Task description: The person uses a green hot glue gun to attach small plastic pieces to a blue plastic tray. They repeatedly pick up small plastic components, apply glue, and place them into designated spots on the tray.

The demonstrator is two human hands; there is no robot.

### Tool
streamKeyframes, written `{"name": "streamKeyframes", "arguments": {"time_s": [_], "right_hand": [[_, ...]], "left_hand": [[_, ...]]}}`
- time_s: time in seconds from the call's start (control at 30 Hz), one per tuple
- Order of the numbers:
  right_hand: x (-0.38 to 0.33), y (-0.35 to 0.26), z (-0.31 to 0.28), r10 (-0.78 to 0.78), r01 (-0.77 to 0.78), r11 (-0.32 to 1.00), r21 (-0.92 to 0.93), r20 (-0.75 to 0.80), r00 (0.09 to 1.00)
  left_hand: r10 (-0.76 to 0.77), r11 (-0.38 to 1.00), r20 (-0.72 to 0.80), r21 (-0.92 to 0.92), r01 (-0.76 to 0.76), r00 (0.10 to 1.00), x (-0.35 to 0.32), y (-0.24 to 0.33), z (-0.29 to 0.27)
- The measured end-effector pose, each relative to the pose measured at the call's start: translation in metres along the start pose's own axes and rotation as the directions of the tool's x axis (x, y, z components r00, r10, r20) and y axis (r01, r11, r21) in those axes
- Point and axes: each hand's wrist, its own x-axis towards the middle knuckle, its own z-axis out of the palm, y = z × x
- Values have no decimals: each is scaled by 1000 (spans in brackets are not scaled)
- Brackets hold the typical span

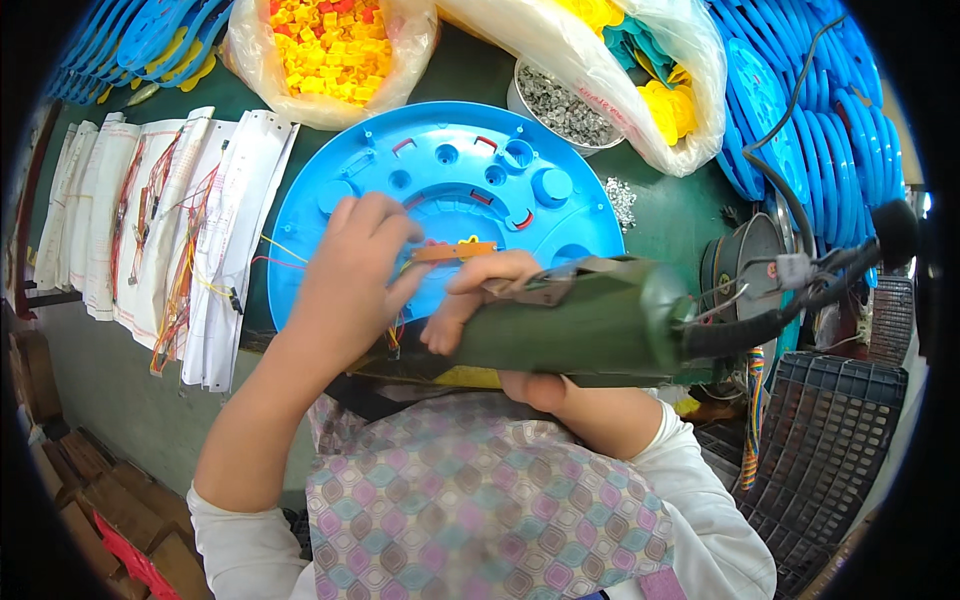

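We are gripping the green tool (580,320) in our right hand (488,277). We are positioning our left hand (350,262) by the orange strip (457,252) over the blue panel (583,210); whether it is pinching, we cannot tell.

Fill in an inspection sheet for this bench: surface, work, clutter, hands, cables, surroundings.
Surface: green table, partly covered.
Work: blue shell on the table; orange strip over it; green tool, blurred.
Clutter: bag of yellow and red pieces; bag of yellow and teal pieces; bowl of small bits; loose bits near it.
Hands: left hand at the strip's left end, grip unclear; right hand around the tool.
Cables: black cable at the tool's right end; thin wires over white sheets.
Surroundings: blue discs at both upper corners; dark crate lower right.
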Motion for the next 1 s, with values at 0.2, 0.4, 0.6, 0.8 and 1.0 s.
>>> {"name": "streamKeyframes", "arguments": {"time_s": [0.2,0.4,0.6,0.8,1.0], "right_hand": [[4,-17,1,-141,144,987,70,-38,989],[18,-44,-4,-388,388,921,-19,-95,917],[35,-45,-26,-517,509,853,-116,-53,854],[38,-53,-15,-342,250,878,-407,-169,925],[49,-40,-18,-265,170,883,-438,-168,949]], "left_hand": [[83,977,142,-206,-53,986,-14,6,-26],[176,964,184,-230,-132,967,-1,12,-24],[209,968,55,-156,-199,976,22,8,-2],[103,990,8,-94,-102,995,24,7,9],[73,995,-14,70,-71,997,26,8,23]]}}
